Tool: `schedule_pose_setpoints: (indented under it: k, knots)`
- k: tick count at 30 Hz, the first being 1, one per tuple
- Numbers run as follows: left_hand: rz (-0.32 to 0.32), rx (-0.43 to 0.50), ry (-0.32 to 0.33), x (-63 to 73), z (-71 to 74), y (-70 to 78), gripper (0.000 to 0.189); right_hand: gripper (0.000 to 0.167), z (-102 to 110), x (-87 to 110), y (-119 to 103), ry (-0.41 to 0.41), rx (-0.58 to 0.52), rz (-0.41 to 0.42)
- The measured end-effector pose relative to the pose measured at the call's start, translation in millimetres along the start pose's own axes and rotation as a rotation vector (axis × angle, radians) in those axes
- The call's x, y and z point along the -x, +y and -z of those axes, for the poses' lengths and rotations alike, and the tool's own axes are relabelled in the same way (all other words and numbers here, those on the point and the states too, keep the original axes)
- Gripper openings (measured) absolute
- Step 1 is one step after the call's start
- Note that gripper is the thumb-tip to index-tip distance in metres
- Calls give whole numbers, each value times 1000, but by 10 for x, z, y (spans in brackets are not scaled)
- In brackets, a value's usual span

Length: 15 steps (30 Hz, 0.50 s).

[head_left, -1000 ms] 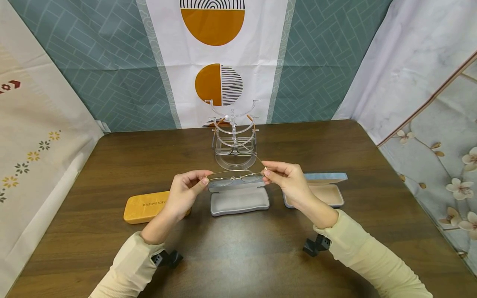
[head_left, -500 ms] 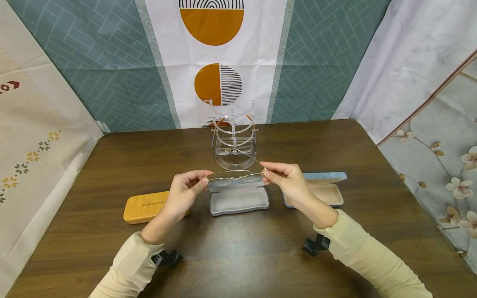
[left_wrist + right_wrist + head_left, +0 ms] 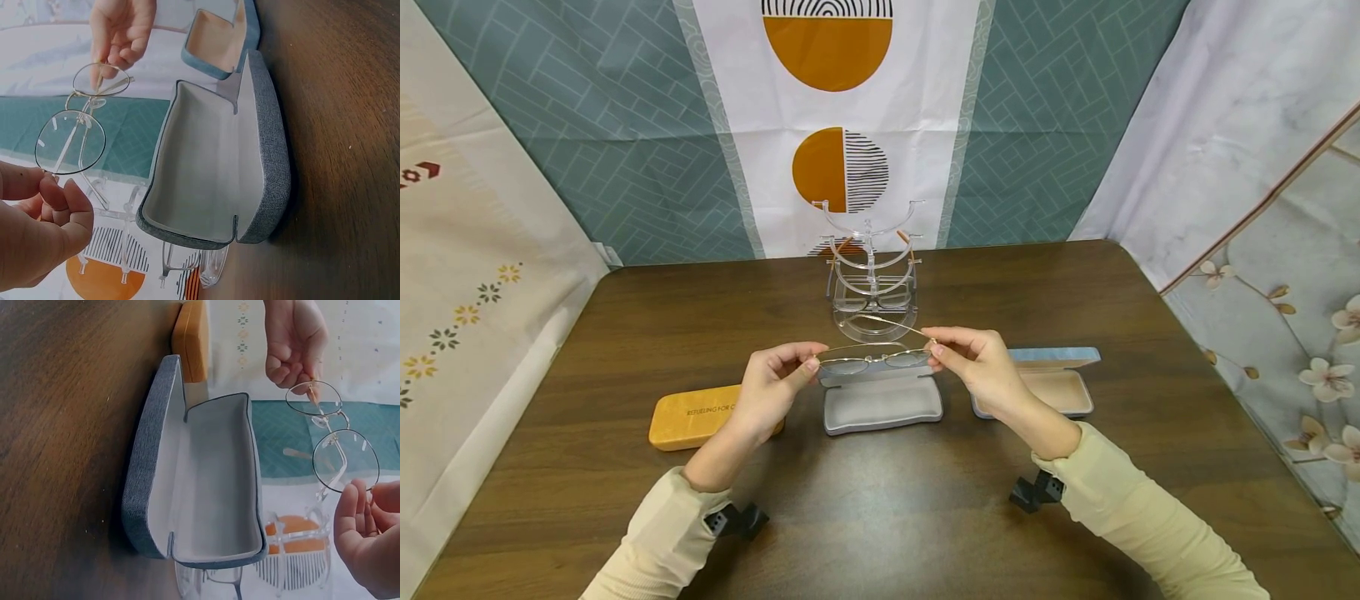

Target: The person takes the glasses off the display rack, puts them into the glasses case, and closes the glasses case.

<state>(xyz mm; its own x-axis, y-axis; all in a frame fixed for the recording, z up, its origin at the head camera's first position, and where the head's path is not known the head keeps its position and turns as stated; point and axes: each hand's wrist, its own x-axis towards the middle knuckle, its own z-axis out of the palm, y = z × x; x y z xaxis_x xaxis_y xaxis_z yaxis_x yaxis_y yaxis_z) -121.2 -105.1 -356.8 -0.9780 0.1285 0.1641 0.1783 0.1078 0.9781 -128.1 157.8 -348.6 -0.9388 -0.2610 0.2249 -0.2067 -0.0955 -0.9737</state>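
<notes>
Yellow case [image 3: 694, 422]: dark lettering "REFUELING FOR C", rest hidden.

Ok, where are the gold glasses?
In the head view, the gold glasses are central, held between left hand and right hand above the grey case.

I'm counting bare left hand [image 3: 780, 385], bare right hand [image 3: 983, 367]: 2 | yellow oblong case [image 3: 692, 417], grey cloth-covered case [image 3: 883, 405], beige-lined blue case [image 3: 1054, 358]: 3 | round gold-wire eyeglasses [image 3: 871, 359]: 1 pair | orange-templed eyeglasses [image 3: 895, 298]: at least 1 pair | tiered clear plastic stand [image 3: 871, 262]: 1 | black boxy wrist cameras [image 3: 736, 522] [image 3: 1037, 493]: 2 | brown wood-grain table [image 3: 880, 517]: 1
</notes>
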Motion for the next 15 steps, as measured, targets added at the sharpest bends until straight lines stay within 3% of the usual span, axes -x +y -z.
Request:
schedule_pose_setpoints:
  k: [15]
  knots:
    - [6,-3,-4,-16,18,-7,18,22,7,6,32,-47,117,88]
